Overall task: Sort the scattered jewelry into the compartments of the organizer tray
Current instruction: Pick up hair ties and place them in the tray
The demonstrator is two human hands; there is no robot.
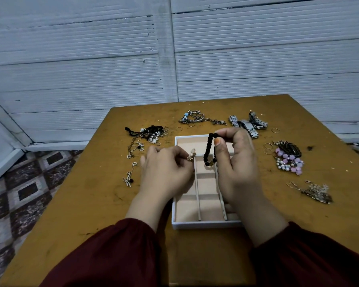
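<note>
Organizer tray (205, 225) sits in the middle of the bench (91, 204) in my head view, both hands above it. My right grip (236, 162) pinches the top of a black bead bracelet (208, 149) between thumb and forefinger, and the loop hangs over the tray's far compartments. My left grip (166, 168) has its fingers curled round a small pearl-and-gold piece (192, 154) at the tray's left wall. Loose jewelry rings the tray: a black cord and pearl tangle (149, 133) far left, silver bangles (195, 118) far, metal watches (249, 124) far right, pink and pearl bracelets (289, 161) right, a chain heap (315, 192) near right.
</note>
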